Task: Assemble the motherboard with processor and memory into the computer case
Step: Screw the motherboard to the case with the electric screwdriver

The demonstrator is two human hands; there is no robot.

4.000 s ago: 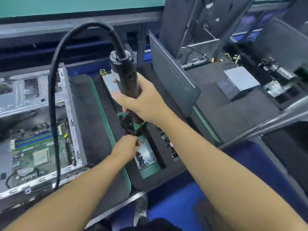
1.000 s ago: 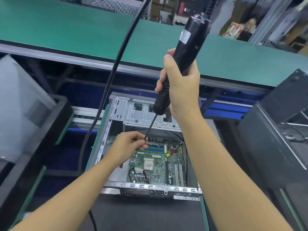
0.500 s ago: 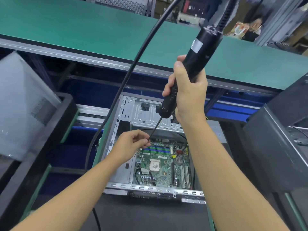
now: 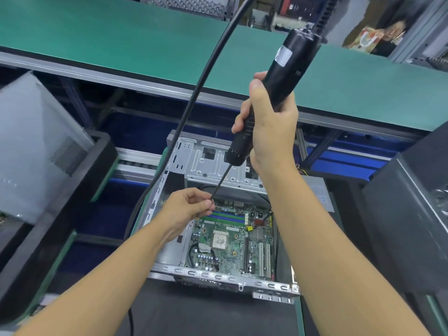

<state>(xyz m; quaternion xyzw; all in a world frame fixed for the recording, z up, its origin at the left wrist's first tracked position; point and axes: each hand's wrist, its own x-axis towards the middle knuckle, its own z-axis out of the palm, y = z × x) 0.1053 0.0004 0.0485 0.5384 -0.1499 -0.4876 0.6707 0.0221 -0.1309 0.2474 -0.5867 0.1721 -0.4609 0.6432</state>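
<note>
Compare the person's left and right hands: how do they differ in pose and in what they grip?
The right hand wraps its whole fist round the screwdriver; the left hand pinches only the thin bit near its tip. The right hand is held high; the left hand sits low, over the motherboard. Both grip the same tool.

Your right hand (image 4: 269, 132) grips the black electric screwdriver (image 4: 288, 69) round its lower body, tilted so that its thin bit (image 4: 221, 180) slants down and to the left. Your left hand (image 4: 189, 207) pinches the tip of the bit above the open computer case (image 4: 218, 277). Inside the case the green motherboard (image 4: 230, 253) lies flat, with the square processor (image 4: 220, 240) near its middle and the blue and green memory slots (image 4: 225, 218) beyond it. The screwdriver's thick black cable (image 4: 207, 76) arcs up across the green conveyor belt (image 4: 121, 37).
</note>
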